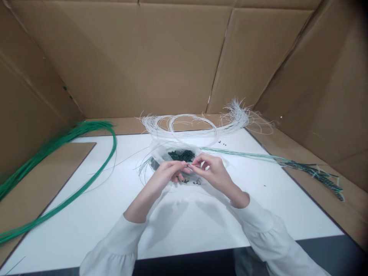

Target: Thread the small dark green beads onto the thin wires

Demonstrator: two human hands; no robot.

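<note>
My left hand (174, 169) and my right hand (211, 170) meet over an open clear plastic bag (157, 151). The bag holds a heap of small dark green or black pieces (181, 155). Thumb and forefinger of my left hand are closed at a tiny dark piece (188, 165), its other fingers curled loosely below. In a pinch, my right hand holds a thin pale strand (197, 165) close to that piece. The exact contact between strand and piece is too small to make out. Several dark bits (197, 183) lie just under the hands.
A bundle of white strands (195, 132) lies coiled behind the bag. Long green strands (94, 178) loop along the left side. At right, thin green strands (244, 154) end in a cluster of dark pieces (322, 176). Cardboard walls (172, 57) surround the white board (115, 214).
</note>
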